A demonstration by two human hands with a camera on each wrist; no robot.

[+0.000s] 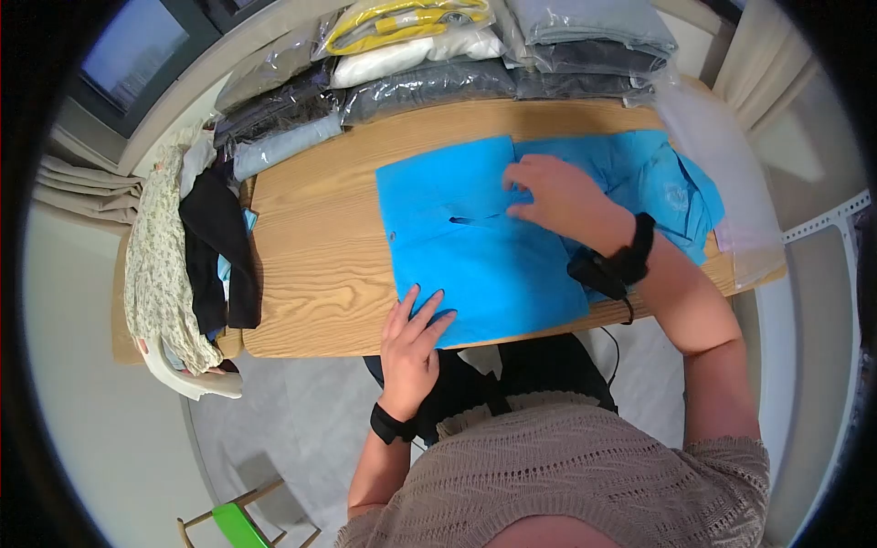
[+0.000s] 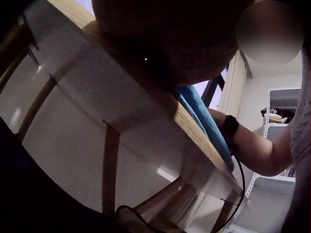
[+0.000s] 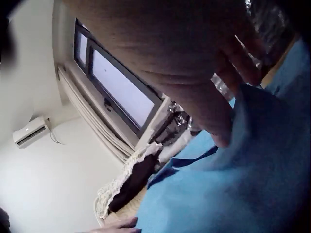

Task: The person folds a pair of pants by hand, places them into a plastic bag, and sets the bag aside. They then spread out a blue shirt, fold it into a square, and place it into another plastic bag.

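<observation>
In the head view, the blue garment [image 1: 475, 256] is seen spread flat on the wooden bench [image 1: 311, 274]. Its near corner is pressed by the left grip [image 1: 416, 333], fingers spread flat, and a fold at its middle is pinched by the right grip [image 1: 557, 196]. In the left wrist view, the garment is seen overhanging the bench edge. In the right wrist view, curled fingers [image 3: 214, 121] are shown on the blue cloth.

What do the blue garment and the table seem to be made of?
The blue garment is probably thin matte fabric; it folds flat and wrinkles softly. The table is wood or wood veneer with a smooth light finish; grain lines show.
</observation>
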